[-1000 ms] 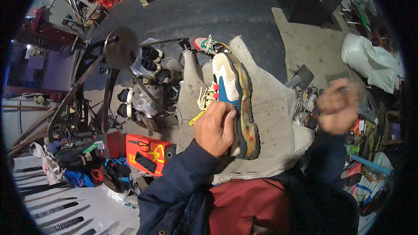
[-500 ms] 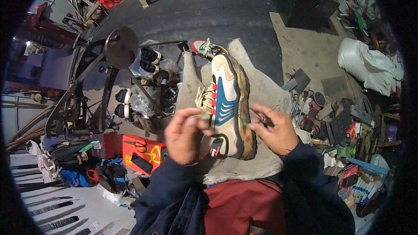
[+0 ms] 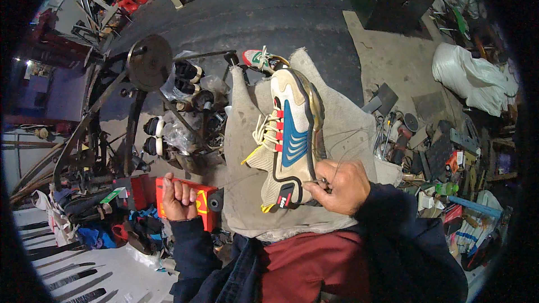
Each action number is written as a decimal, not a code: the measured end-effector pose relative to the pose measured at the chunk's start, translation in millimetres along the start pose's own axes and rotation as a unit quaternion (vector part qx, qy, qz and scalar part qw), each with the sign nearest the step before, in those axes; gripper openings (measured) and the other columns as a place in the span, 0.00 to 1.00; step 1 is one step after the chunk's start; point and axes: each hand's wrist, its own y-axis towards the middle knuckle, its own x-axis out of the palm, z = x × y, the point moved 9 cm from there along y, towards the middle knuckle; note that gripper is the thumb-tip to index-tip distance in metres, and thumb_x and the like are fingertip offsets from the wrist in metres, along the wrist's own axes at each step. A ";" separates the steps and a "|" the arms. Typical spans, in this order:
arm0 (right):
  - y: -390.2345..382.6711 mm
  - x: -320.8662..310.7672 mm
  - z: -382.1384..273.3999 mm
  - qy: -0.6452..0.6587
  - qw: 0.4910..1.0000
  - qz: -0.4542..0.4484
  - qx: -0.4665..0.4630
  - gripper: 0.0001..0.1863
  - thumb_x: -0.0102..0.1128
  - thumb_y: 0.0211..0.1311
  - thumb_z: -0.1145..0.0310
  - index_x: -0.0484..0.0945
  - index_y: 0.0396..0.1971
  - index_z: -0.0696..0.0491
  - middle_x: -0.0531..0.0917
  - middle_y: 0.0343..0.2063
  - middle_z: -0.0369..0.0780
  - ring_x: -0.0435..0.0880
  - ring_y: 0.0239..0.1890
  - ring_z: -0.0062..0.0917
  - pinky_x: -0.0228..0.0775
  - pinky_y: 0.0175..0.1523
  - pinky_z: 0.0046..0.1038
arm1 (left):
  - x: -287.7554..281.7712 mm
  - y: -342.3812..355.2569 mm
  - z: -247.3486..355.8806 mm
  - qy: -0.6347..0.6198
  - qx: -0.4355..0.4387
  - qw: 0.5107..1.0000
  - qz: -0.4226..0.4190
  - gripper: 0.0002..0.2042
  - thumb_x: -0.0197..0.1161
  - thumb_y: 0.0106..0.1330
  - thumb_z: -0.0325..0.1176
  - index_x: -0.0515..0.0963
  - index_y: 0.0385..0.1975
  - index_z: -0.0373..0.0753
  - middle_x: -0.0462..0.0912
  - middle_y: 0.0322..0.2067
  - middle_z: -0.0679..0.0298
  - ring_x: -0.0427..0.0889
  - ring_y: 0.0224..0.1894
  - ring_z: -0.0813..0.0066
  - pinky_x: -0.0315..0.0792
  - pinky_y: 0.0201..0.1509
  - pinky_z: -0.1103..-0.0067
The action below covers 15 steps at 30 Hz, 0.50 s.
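Your right fingers [image 3: 332, 169] pinch together by the heel of the shoe [image 3: 293, 141] at centre, their hold unclear; your curled left fingers [image 3: 179, 192], hold also unclear, partly block the red box [image 3: 207, 217] at eight o'clock. Metal wheel [image 3: 148, 64] at ten.

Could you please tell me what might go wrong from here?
The thin dark strands looping loosely beside the shoe might tangle or snag. The shoe, lying on its side over the pale cloth, could shift if the right hand near its heel pulls hard. Its loose laces might also catch on something.
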 end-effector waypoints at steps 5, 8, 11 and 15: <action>-12.3 15.0 9.4 -0.007 0.998 0.066 0.004 0.17 0.73 0.58 0.62 0.73 0.23 0.53 0.79 0.21 0.44 0.81 0.24 0.44 0.69 0.27 0.43 | -58.0 14.7 26.6 0.067 0.014 0.997 0.047 0.10 0.56 0.79 0.42 0.76 0.48 0.43 0.54 0.15 0.77 0.52 0.13 0.84 0.55 0.17 0.81; -18.0 24.7 19.5 -0.034 0.996 0.084 0.023 0.17 0.73 0.58 0.62 0.72 0.21 0.52 0.77 0.19 0.43 0.81 0.24 0.43 0.68 0.26 0.43 | -131.6 20.3 69.5 0.094 0.039 0.973 0.209 0.11 0.58 0.78 0.43 0.76 0.47 0.44 0.51 0.14 0.78 0.49 0.12 0.84 0.51 0.14 0.82; -18.8 32.5 23.1 -0.056 0.994 0.088 0.033 0.17 0.72 0.58 0.62 0.72 0.21 0.51 0.77 0.18 0.42 0.80 0.23 0.43 0.67 0.25 0.43 | -164.2 28.5 81.6 0.141 -0.001 0.981 0.130 0.10 0.59 0.77 0.43 0.75 0.46 0.44 0.50 0.13 0.78 0.48 0.11 0.85 0.52 0.13 0.81; -12.0 34.1 16.5 -0.045 0.995 0.091 0.008 0.15 0.70 0.60 0.63 0.73 0.22 0.52 0.78 0.19 0.42 0.80 0.24 0.43 0.68 0.26 0.44 | -223.3 18.0 55.0 0.161 -0.070 0.956 0.236 0.09 0.62 0.73 0.45 0.75 0.42 0.48 0.52 0.13 0.77 0.52 0.12 0.83 0.53 0.13 0.79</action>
